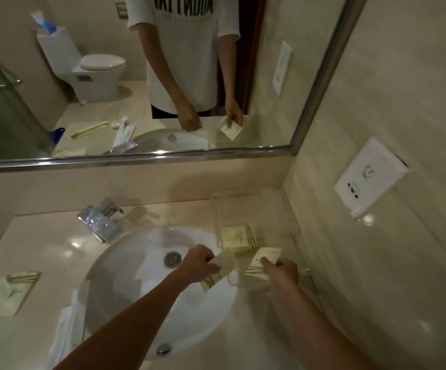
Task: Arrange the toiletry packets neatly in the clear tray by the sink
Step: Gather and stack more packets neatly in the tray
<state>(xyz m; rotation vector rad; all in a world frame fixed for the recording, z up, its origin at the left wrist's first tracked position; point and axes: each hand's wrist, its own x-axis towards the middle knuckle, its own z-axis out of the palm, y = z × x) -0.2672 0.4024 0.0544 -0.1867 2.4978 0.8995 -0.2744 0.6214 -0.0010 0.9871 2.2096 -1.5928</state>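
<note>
My left hand [199, 260] grips a pale yellow toiletry packet [220, 273] over the right rim of the sink. My right hand [280, 271] pinches a second pale yellow packet [262, 263] just to the right of it. Beyond both hands, the clear tray [246, 209] stands on the counter in the back right corner, with a few yellow packets [239, 237] stacked at its near end. More yellow packets [5, 292] lie on the counter far left of the sink.
The white oval sink [141, 284] fills the middle, with a chrome faucet [100, 222] behind it. White sachets [67, 335] lie at the sink's left front. A mirror [136, 76] spans the back wall. A wall socket plate [368, 177] is on the right wall.
</note>
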